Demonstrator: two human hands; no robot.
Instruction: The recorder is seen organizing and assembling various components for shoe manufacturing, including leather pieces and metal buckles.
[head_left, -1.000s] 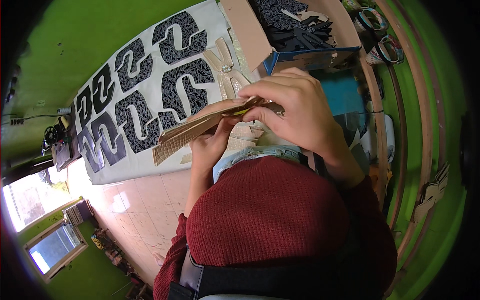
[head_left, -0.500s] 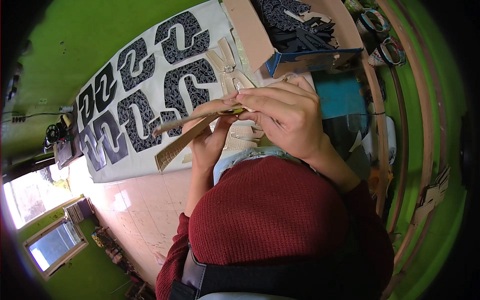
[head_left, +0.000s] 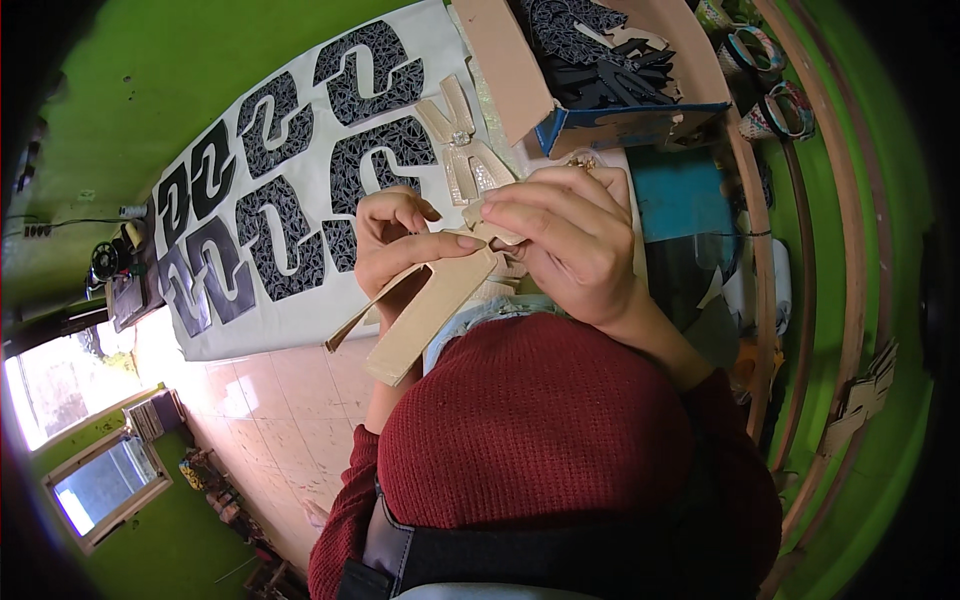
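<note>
**Two hands on a tan cut-out piece above the lap**

The tan forked cut-out piece [head_left: 425,310] is held in the air between both hands, over the red sweater [head_left: 540,420]. The left hand [head_left: 395,240] has its fingers closed on the upper edge; the right hand [head_left: 575,245] has its fingers clamped on the top end.

Risks, as judged: the long free legs hang unsupported and may bend or crease if the grip twists; a loose pinch could let the piece drop to the tiled floor [head_left: 260,400].

Count: one tan piece in hand; one glittery beige piece [head_left: 462,150] lying on the white sheet [head_left: 300,320]; about eight dark patterned cut-outs [head_left: 375,165] on that sheet; one blue box [head_left: 630,125] of dark pieces, number not countable; two tape rolls [head_left: 770,80] at upper right.
</note>
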